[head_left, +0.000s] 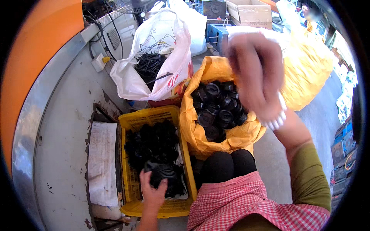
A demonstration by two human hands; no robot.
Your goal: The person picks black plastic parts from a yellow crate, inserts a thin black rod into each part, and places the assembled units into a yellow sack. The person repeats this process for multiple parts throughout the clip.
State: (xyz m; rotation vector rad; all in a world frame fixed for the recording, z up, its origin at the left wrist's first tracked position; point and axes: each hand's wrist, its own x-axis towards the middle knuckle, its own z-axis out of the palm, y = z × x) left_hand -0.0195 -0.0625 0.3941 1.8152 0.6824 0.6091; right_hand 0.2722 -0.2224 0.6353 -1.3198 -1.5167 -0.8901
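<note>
My left hand point(153, 192) is closed around a black ribbed round plastic cap point(163, 172), low over the near end of a yellow plastic crate point(130, 204). Many small black plastic pieces point(150, 142) lie heaped inside that crate. Raised over the right rim of an open orange-yellow woven sack point(198, 142), my right hand point(256, 75) is blurred by motion. Its fingers bend downward and whether they hold anything is not clear. White beads circle that wrist. Similar black round caps point(219, 106) fill the sack.
Beyond the crate stands a white woven sack point(127, 82) of thin black plastic scraps point(149, 67). A grey machine panel point(65, 127) borders the left side. Another full yellow sack point(308, 69) stands at right, and a cardboard box point(250, 14) at the back.
</note>
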